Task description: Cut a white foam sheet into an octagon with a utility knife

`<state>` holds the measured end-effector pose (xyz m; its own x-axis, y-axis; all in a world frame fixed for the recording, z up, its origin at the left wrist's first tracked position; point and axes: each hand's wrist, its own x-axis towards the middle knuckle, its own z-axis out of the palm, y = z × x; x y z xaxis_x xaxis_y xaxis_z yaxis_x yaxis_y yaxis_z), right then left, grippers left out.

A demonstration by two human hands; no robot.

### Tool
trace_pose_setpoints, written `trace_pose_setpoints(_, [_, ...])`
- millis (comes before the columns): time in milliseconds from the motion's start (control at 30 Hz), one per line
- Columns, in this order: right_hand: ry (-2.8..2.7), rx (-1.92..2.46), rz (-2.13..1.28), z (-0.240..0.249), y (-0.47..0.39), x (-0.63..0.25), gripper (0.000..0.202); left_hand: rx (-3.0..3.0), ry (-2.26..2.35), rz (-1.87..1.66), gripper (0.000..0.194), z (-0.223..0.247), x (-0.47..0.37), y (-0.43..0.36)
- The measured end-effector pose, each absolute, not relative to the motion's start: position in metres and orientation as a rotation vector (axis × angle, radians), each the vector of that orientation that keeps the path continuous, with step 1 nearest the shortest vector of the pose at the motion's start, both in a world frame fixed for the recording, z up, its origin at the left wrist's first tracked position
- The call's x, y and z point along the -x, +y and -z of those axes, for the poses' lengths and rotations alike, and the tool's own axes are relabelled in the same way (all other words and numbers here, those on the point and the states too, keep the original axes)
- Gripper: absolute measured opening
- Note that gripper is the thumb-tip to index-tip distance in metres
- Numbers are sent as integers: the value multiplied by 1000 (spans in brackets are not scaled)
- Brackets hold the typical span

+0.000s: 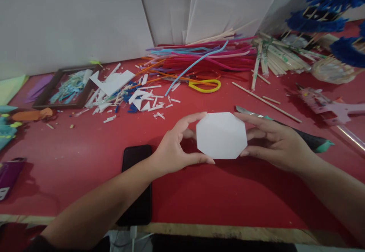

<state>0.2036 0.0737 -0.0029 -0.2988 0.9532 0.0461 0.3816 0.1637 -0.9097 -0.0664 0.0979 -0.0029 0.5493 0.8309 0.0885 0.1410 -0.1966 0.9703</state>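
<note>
A white eight-sided piece (221, 135), like card or foam board, is held up between both hands above the red tabletop. On its left edge, my left hand (182, 145) grips it, index finger at the top corner and thumb along the bottom. My right hand (273, 141) pinches the opposite edge the same way, with its other fingers curled behind. The piece's flat face is turned up toward me; its underside is hidden. Just beyond my right hand lies a cutter knife (305, 134), partly covered by the hand. A black phone (138, 191) lies beneath my left forearm.
White offcuts (142, 98) litter the back left beside a brown frame (61, 105). Pipe cleaners (205, 58) and yellow-handled scissors (205, 86) lie behind the hands. Packs of wooden sticks (273, 60) and a pink glue gun (325, 105) are at right. White boards (71, 20) stand at the back.
</note>
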Motion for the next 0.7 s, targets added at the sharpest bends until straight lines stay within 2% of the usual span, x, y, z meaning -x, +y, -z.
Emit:
trace_pose_setpoints(233, [-1788, 1282, -1114, 3, 74, -206, 77, -1698, 833, -787, 94, 2, 65, 95])
trace_pose_setpoints(567, [-1792, 1321, -973, 13, 71, -208, 71, -1680, 838, -734, 107, 2, 65, 94])
trace_pose_setpoints(700, [-1790, 1312, -1048, 10, 72, -208, 75, -1710, 827, -751, 106, 3, 65, 94])
